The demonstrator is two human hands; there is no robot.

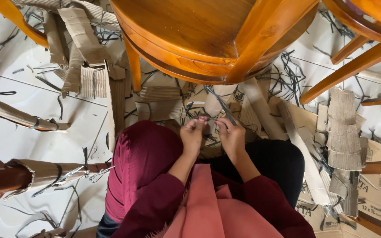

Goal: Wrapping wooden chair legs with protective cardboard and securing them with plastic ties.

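Note:
My left hand (pixel 193 132) and my right hand (pixel 231 134) are close together above my lap, just below the rim of a round wooden chair seat (pixel 186 35). Both pinch a thin dark strip (pixel 219 103) that runs up and left from my right hand toward the chair's leg (pixel 261 39). The short stretch between my fingers is partly hidden by them. A maroon cloth (pixel 142 163) covers my left knee and dark fabric (pixel 274 161) covers my right.
Torn corrugated cardboard pieces (pixel 86 57) and printed boxes (pixel 371 176) litter the white tiled floor. Cardboard-wrapped furniture legs (pixel 45 172) lie at the left. A second wooden chair (pixel 362 39) stands at the right. Loose dark strips (pixel 287 75) are scattered about.

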